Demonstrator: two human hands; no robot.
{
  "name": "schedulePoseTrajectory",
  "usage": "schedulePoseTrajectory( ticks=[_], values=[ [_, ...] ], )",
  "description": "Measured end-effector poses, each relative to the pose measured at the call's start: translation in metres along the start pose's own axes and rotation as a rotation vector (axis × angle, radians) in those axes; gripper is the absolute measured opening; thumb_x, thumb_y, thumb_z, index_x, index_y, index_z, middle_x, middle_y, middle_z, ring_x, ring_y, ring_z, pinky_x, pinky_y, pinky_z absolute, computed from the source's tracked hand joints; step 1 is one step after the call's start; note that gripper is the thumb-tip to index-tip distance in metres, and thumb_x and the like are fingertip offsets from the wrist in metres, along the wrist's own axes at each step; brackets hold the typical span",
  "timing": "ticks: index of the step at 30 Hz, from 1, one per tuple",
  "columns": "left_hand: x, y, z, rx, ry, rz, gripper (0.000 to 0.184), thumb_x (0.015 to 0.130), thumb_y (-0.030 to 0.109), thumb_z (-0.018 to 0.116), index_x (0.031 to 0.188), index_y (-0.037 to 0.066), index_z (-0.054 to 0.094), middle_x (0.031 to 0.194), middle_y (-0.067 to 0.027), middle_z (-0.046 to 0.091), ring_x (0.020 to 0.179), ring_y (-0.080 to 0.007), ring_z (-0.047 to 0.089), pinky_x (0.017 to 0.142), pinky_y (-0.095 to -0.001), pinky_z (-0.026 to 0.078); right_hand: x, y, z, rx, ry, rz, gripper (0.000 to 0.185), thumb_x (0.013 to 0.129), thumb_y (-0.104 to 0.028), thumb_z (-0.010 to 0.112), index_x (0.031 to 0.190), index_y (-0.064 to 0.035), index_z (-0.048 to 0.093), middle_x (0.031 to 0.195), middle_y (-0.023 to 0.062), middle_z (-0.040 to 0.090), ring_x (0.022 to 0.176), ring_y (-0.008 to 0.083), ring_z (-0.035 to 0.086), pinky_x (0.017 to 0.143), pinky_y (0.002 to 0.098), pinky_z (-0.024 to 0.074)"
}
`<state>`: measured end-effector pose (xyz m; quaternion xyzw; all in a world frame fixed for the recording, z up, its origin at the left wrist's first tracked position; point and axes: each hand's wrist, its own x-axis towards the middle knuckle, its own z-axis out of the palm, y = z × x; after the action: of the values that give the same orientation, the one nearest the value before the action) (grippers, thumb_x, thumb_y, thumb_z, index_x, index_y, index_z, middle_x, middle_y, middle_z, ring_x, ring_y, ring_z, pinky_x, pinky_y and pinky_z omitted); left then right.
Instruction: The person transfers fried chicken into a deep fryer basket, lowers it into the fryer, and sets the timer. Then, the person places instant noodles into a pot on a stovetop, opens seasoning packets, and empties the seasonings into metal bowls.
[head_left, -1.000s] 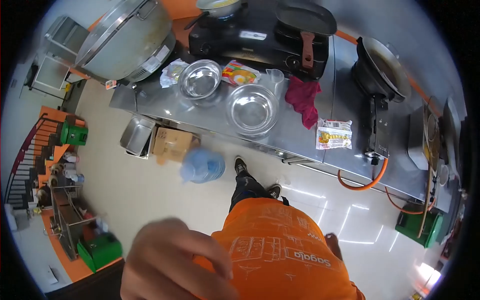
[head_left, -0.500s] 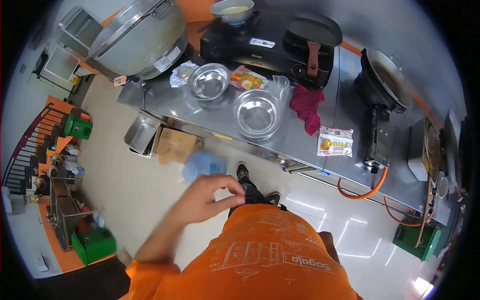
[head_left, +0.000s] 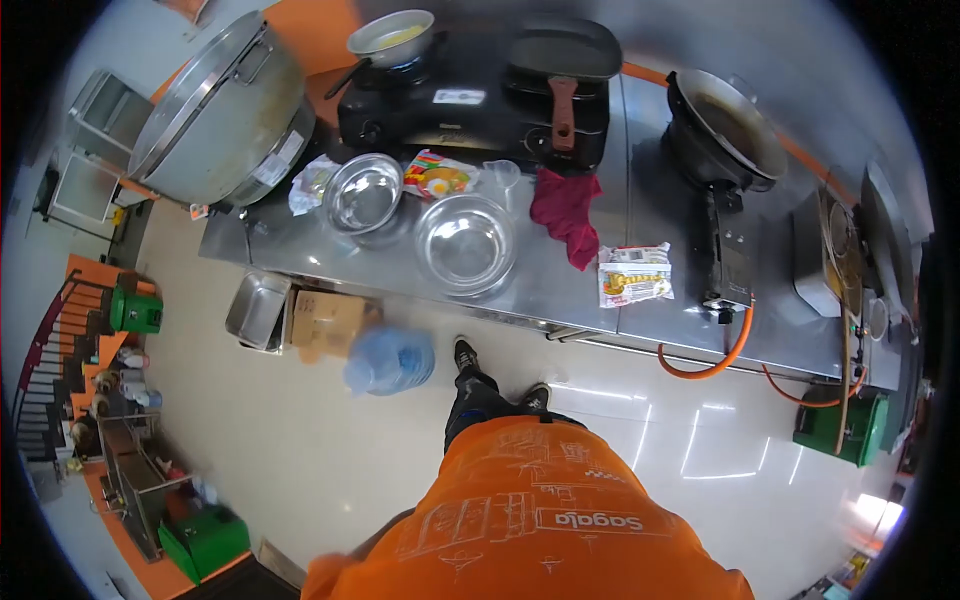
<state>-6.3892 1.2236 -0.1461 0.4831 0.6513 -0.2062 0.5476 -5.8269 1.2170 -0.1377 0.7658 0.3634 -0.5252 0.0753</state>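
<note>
Neither my left hand nor my right hand shows; a bit of forearm (head_left: 385, 530) is visible at the left side of the orange shirt (head_left: 540, 500). On the steel counter (head_left: 370, 262) in front of me stand two shiny metal bowls, a smaller one (head_left: 364, 195) and a larger one (head_left: 466, 245). A colourful food packet (head_left: 438, 175) and a clear plastic cup (head_left: 503, 178) are behind them. To the right lie a dark red cloth (head_left: 566, 215) and a white and yellow packet (head_left: 635, 276). A crumpled wrapper (head_left: 313, 185) rests left of the smaller bowl.
A black stove (head_left: 465, 115) holds a small pan (head_left: 392, 38) and a square pan (head_left: 565, 48). A large pot (head_left: 225, 120) stands left, a wok (head_left: 725, 120) right. On the floor are a blue water bottle (head_left: 390, 361), a cardboard box (head_left: 330, 325) and a steel tray (head_left: 258, 308).
My left hand, in front of the shirt earlier, has dropped out of view. The camera view has shifted, so the counter items appear further left. The bowls and packets keep their places on the counter.
</note>
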Motion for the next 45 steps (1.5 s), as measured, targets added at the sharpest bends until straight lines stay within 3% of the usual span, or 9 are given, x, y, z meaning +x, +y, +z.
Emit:
schedulePoseTrajectory(
  ticks=[24,31,33,35,36,37,38,43,45],
  values=[
    [-0.004,0.032,-0.043,-0.061,0.166,-0.097,0.024,0.087,0.03,0.057,0.101,0.013,0.067,0.098,-0.0144,0.07,0.095,-0.0303,0.066,0.083,-0.0421,0.052,-0.011,0.031,0.052,0.119,-0.064,0.09,0.028,0.083,-0.027,0.062,0.105,-0.011,0.07,0.107,0.0137,0.068,0.103,0.0306,0.063,0.09,0.0404,0.0498],
    [0.009,0.04,-0.046,-0.039,0.172,-0.08,0.023,0.087,0.028,0.057,0.1,0.013,0.067,0.098,-0.0143,0.07,0.095,-0.0298,0.067,0.083,-0.0417,0.052,-0.029,0.009,0.003,-0.459,-0.34,-0.083,0.028,0.083,-0.028,0.062,0.105,-0.0108,0.07,0.108,0.0139,0.068,0.104,0.0306,0.063,0.09,0.0406,0.0497],
    [0.012,0.042,-0.045,-0.044,0.176,-0.075,0.023,0.087,0.028,0.057,0.1,0.013,0.067,0.098,-0.0142,0.07,0.095,-0.0297,0.067,0.083,-0.0416,0.052,-0.037,-0.058,-0.081,-0.609,-0.099,0.004,0.032,0.083,-0.029,0.061,0.11,-0.0121,0.066,0.108,0.0105,0.068,0.106,0.0286,0.062,0.091,0.0422,0.0487],
    [0.014,0.043,-0.042,-0.048,0.186,-0.067,0.022,0.087,0.028,0.057,0.1,0.013,0.067,0.097,-0.0142,0.07,0.095,-0.0295,0.067,0.082,-0.0415,0.052,-0.03,-0.102,-0.125,-0.379,0.397,-0.257,0.03,0.083,-0.025,0.062,0.109,-0.0115,0.064,0.102,0.0097,0.067,0.109,0.0275,0.059,0.093,0.0397,0.0468],
    [0.013,0.042,-0.04,-0.055,0.188,-0.064,0.022,0.087,0.027,0.057,0.1,0.013,0.068,0.097,-0.0141,0.07,0.095,-0.0294,0.067,0.082,-0.0414,0.052,-0.019,-0.123,-0.143,-0.209,0.61,-0.529,0.021,0.082,-0.021,0.066,0.097,-0.0066,0.067,0.089,0.0116,0.068,0.076,0.0304,0.066,0.074,0.041,0.0528],
    [0.015,0.044,-0.038,-0.06,0.194,-0.057,0.022,0.087,0.027,0.057,0.1,0.013,0.068,0.097,-0.0141,0.07,0.095,-0.0294,0.067,0.082,-0.0413,0.052,-0.012,-0.156,-0.162,-0.019,0.62,-0.597,0.017,0.082,-0.015,0.065,0.096,-0.0045,0.067,0.087,0.012,0.069,0.067,0.0289,0.066,0.066,0.0377,0.0524],
    [0.016,0.043,-0.034,-0.064,0.199,-0.051,0.022,0.087,0.027,0.057,0.1,0.013,0.068,0.097,-0.0141,0.07,0.095,-0.0293,0.067,0.082,-0.0413,0.052,-0.02,-0.191,-0.178,0.13,0.573,-0.552,0.013,0.082,-0.014,0.063,0.092,-0.0054,0.068,0.092,0.0133,0.068,0.085,0.0327,0.065,0.084,0.0431,0.0496],
    [0.009,0.04,-0.019,-0.11,0.247,-0.01,0.021,0.087,0.026,0.057,0.099,0.013,0.068,0.097,-0.014,0.07,0.095,-0.0289,0.067,0.082,-0.041,0.052,-0.016,-0.287,-0.2,0.033,0.708,-0.804,0.014,0.084,-0.018,0.063,0.083,-0.0046,0.067,0.079,0.0138,0.067,0.074,0.0344,0.065,0.069,0.0423,0.0509],
    [0.002,0.04,-0.012,-0.142,0.289,-0.003,0.021,0.087,0.026,0.057,0.099,0.012,0.068,0.097,-0.0139,0.07,0.095,-0.0288,0.067,0.082,-0.0409,0.052,-0.016,-0.312,-0.196,-0.067,0.576,-0.837,0.017,0.085,-0.02,0.064,0.081,-0.0033,0.067,0.076,0.0153,0.066,0.073,0.0347,0.064,0.067,0.0422,0.0503]
  ],
)
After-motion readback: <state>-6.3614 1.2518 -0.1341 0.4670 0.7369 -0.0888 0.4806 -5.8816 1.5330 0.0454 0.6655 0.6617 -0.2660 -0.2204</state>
